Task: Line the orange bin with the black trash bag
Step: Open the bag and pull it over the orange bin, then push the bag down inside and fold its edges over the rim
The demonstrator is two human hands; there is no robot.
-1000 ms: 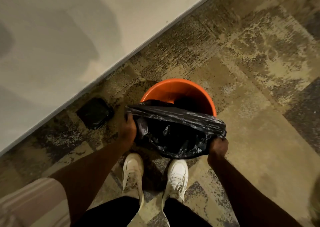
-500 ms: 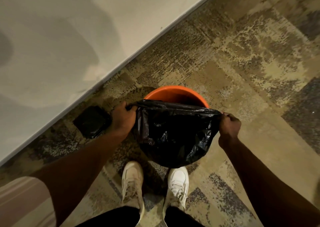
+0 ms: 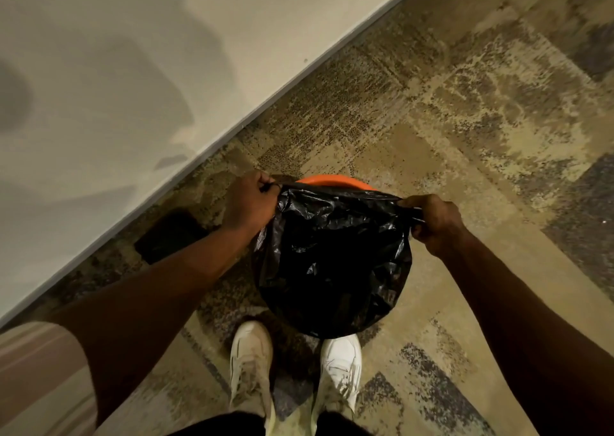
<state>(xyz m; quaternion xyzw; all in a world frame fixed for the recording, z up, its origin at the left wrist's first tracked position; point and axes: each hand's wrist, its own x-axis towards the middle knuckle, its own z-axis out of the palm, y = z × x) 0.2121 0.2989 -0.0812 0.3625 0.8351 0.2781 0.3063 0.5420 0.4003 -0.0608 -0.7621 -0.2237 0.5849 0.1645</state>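
Note:
The orange bin (image 3: 332, 180) stands on the carpet in front of my feet; only a thin arc of its far rim shows. The black trash bag (image 3: 332, 262) covers nearly all of the bin's mouth and hangs down over its near side. My left hand (image 3: 250, 203) grips the bag's edge at the bin's left side. My right hand (image 3: 433, 221) pinches the bag's edge at the right side. The edge is stretched taut between both hands, close to the far rim.
A wall with a pale baseboard (image 3: 265, 96) runs diagonally close behind the bin. A flat black object (image 3: 169, 236) lies on the carpet left of the bin, partly behind my left arm. My white shoes (image 3: 252, 366) stand just in front of the bin. Patterned carpet spreads to the right.
Both hands have pulled the bag's edge away from me, across the bin's mouth toward the far rim. Much less orange shows now.

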